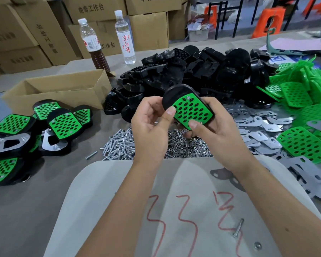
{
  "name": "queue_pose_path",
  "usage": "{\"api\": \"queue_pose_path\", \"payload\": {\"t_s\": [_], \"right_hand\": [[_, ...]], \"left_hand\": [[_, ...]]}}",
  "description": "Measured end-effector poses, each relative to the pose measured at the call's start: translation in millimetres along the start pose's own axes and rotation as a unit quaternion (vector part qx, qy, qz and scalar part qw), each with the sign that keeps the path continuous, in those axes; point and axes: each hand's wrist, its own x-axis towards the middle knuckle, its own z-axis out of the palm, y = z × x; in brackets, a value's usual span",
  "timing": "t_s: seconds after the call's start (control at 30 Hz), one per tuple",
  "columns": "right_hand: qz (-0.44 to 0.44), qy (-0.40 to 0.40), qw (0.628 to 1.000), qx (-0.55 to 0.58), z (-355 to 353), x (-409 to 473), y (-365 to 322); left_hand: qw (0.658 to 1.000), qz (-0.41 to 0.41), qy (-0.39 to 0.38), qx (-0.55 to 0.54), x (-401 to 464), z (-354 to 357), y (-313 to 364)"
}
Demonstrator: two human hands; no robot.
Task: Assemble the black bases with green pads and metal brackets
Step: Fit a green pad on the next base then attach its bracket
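Both hands closed round one base (170, 97) above bench: left hand (152, 125) thumb on pad (192, 113) edge, right hand (213, 127) thumb pressed on lower corner. Pad best seated flush, holes aligned, before bolting. Base glossy black plastic, rounded; pad green, perforated. Bolts (119, 145) beneath hands, brackets (258, 127) right: flat metal.

held base (188, 106) at centre, above the table (26, 210), between left hand (152, 125) and right hand (215, 127). screw heap (119, 145) and nut heap (187, 143) just beneath the hands, side by side. base pile (202, 75) at 12 o'clock. pad pile (304, 112) at 3 o'clock, bracket pile (258, 127) between it and the nuts. finished units (35, 130) at 9 o'clock, open carton (59, 89) behind them. two bottles (107, 38) at 11 o'clock. board (174, 210) at 6 o'clock, loose screw (238, 229) on it.
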Motion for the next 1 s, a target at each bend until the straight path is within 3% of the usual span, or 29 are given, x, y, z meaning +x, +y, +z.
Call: {"api": "queue_pose_path", "payload": {"t_s": [0.27,0.4,0.53,0.7,0.87,1.0], "right_hand": [[-0.033,0.073,0.993,-0.086,-1.6,0.6,-2.2],[-0.015,0.108,0.988,-0.111,-2.6,-1.7,-3.1],[0.045,0.172,0.983,-0.035,4.5,-0.5,-0.9],[0.093,0.076,0.993,0.003,45.4,16.8,4.2],[0.036,-0.022,0.997,-0.067,136.8,48.9,8.5],[-0.065,-0.013,0.987,-0.150,215.1,74.1,6.5]], "left_hand": [[0.999,-0.023,-0.029,-0.014,2.0,-0.3,-5.9],[0.996,-0.089,-0.023,-0.003,5.8,-1.8,-8.1],[0.980,-0.196,0.029,0.029,5.7,1.4,-4.9],[0.951,-0.292,0.103,0.025,13.9,-36.5,10.0],[0.938,-0.242,0.228,0.098,16.1,-105.1,41.6],[0.911,-0.181,0.343,0.142,22.6,-156.4,70.5]]}}
